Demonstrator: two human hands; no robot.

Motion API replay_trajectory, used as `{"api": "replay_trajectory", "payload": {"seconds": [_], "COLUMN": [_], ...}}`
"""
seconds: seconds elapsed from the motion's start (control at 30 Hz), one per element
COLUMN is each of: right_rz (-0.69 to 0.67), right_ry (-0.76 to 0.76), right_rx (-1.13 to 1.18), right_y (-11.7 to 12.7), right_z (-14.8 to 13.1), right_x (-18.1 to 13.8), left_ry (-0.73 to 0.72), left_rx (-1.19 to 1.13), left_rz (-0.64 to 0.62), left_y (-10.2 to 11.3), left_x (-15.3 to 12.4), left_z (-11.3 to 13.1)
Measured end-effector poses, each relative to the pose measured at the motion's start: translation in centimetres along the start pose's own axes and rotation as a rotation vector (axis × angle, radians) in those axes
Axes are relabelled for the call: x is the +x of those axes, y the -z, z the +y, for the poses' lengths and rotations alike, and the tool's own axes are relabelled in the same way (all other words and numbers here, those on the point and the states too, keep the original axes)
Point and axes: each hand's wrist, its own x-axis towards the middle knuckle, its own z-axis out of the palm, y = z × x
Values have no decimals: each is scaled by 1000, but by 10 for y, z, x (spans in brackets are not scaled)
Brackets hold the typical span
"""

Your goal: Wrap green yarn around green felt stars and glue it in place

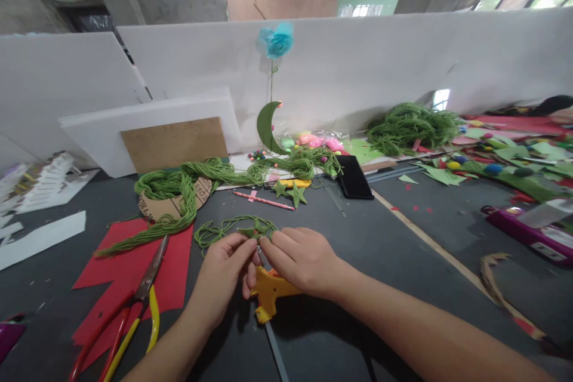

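My left hand and my right hand meet at the middle of the table, fingertips pinched together. Between them is a small green star, mostly hidden by the fingers. A loose tangle of green yarn lies just beyond it. Under my hands rests a yellow glue gun, with a grey glue stick sticking out toward me. Two more green stars lie farther back, near a pink-striped pencil.
Scissors with red and yellow handles lie on red paper at left. Green yarn covers a cardboard disc. A phone, a green crescent moon and a yarn heap stand behind. A purple tool is at right.
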Motion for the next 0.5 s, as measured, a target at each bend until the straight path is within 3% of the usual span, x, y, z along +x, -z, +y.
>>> {"api": "replay_trajectory", "payload": {"seconds": [0.2, 0.33, 0.5], "right_rz": [-178, -236, -224], "right_ry": [-341, -290, -285], "right_rx": [332, 303, 353], "right_y": [2, 7, 14], "right_z": [-5, -1, 8], "right_x": [6, 8, 10], "left_ry": [-9, 20, 103], "left_rx": [271, 385, 350], "left_rz": [83, 58, -67], "left_y": [6, 7, 8], "left_x": [4, 4, 3], "left_z": [0, 2, 4]}}
